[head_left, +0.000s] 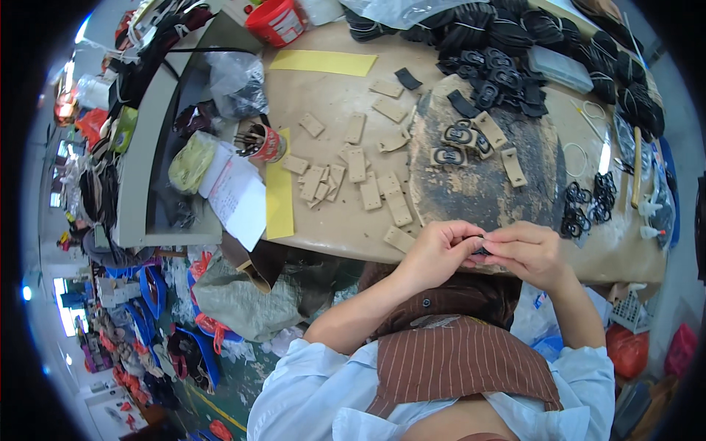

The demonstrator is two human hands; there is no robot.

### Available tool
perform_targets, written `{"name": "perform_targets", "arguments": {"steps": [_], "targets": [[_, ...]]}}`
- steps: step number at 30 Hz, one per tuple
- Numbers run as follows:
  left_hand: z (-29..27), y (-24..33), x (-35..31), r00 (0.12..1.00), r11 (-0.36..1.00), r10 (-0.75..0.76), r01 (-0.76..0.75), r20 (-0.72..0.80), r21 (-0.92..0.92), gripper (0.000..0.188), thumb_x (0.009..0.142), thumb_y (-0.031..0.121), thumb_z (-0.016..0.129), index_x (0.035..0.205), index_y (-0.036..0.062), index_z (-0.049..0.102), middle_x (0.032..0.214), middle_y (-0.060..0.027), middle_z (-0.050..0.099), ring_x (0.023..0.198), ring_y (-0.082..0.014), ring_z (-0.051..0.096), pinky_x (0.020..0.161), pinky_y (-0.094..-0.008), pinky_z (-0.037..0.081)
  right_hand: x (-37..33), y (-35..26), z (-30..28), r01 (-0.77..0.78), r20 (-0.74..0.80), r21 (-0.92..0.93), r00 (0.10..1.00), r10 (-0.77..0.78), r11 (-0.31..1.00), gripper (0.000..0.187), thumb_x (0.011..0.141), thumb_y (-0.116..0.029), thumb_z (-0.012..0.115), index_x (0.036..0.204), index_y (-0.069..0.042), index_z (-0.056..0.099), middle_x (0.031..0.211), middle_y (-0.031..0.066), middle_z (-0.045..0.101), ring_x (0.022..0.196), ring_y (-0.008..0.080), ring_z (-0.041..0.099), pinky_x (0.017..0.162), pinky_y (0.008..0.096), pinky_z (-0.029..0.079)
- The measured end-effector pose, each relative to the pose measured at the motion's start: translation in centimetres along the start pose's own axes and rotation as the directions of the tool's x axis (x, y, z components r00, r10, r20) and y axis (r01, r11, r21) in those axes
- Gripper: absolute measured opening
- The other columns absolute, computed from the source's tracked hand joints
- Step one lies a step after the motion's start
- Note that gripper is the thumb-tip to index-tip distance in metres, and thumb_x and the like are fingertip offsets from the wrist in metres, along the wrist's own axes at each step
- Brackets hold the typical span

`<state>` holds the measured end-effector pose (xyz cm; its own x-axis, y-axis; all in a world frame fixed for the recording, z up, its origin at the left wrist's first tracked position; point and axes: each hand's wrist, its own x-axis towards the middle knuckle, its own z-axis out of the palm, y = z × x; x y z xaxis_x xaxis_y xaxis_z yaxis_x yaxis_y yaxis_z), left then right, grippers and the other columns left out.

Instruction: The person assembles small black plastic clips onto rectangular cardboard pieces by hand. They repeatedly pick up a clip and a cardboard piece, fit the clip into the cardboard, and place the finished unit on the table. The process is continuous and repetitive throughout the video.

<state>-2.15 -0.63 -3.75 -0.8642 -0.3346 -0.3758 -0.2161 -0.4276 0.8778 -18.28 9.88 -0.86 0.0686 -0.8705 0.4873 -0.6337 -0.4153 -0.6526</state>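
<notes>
Close together at the near edge of a dark worn oval board [485, 198], my left hand [440, 253] and my right hand [531, 253] pinch a small black piece [482, 251] between their fingertips. Fingers cover most of it, so its kind cannot be made out. Farther up the board lie several black oval buckles [450, 156] with tan leather tabs [513, 167] beside and under them. A heap of black buckles and tabs [500, 77] sits at the board's far edge. Several tan tabs with small holes [357, 163] are scattered to the left of the board.
Black cord bundles [507, 33] line the table's back beside a clear plastic box [560, 67]. Black rings [577, 209] lie right of the board. A can of tools [263, 143], yellow strips [323, 62], a red bucket [276, 22] and a grey shelf unit [173, 125] stand leftward.
</notes>
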Motion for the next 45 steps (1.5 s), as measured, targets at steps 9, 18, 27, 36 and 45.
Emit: {"name": "perform_targets", "arguments": {"steps": [9,18,27,36,45], "targets": [[1.1,-2.6,0.2,0.919,0.876,0.271,-0.359,-0.286,-0.321,0.012,0.084,0.005,0.058,0.095,0.0044,0.054,0.083,-0.0005,0.059,0.075,-0.0052,0.056,0.065,-0.019,0.046,-1.7,-1.0,6.6,-0.187,-0.355,-0.157,0.927,0.121,0.97,0.023,0.062,-0.004,0.074,0.08,-0.006,0.06,0.086,0.0099,0.048,0.077,0.0222,0.05,0.065,0.0302,0.043],[-1.3,1.2,-4.1,0.974,0.975,0.218,-0.221,0.068,0.038,0.012,0.08,0.01,0.063,0.088,0.0016,0.064,0.073,-0.0015,0.06,0.061,-0.0067,0.055,0.05,-0.021,0.048,2.6,-3.2,0.9,-0.195,0.256,0.294,0.959,0.119,0.936,0.042,0.063,-0.007,0.074,0.103,-0.002,0.063,0.1,0.01,0.054,0.077,0.0155,0.055,0.063,0.0241,0.047],[-0.7,2.2,-5.2,0.978,0.976,0.185,-0.195,0.1,0.101,0.009,0.08,0.01,0.063,0.083,0.0016,0.064,0.069,-0.0019,0.061,0.061,-0.0064,0.056,0.05,-0.0208,0.046,1.1,-3.0,1.0,-0.274,0.202,0.426,0.958,0.205,0.862,0.039,0.058,-0.006,0.078,0.094,-0.002,0.064,0.096,0.0099,0.057,0.069,0.0126,0.057,0.056,0.0212,0.047],[-0.1,1.7,-5.2,0.987,0.968,0.129,-0.147,0.097,0.204,0.009,0.077,0.009,0.064,0.081,0.0007,0.065,0.067,-0.0035,0.063,0.058,-0.0075,0.057,0.049,-0.0206,0.045,0.9,-4.3,1.0,-0.124,0.183,0.207,0.979,0.087,0.97,0.029,0.055,-0.011,0.08,0.079,-0.004,0.066,0.079,0.0084,0.062,0.064,0.0167,0.059,0.055,0.0248,0.047],[-0.4,0.3,-4.1,0.987,0.992,0.045,-0.062,0.154,0.106,0.016,0.079,0.013,0.064,0.086,-0.0005,0.064,0.071,-0.004,0.063,0.06,-0.0096,0.059,0.054,-0.0235,0.047,-0.7,-3.5,1.3,-0.313,0.138,0.316,0.949,0.283,0.896,0.023,0.053,-0.003,0.079,0.072,-0.003,0.066,0.071,0.0069,0.062,0.064,0.0134,0.058,0.054,0.0236,0.047]]}}
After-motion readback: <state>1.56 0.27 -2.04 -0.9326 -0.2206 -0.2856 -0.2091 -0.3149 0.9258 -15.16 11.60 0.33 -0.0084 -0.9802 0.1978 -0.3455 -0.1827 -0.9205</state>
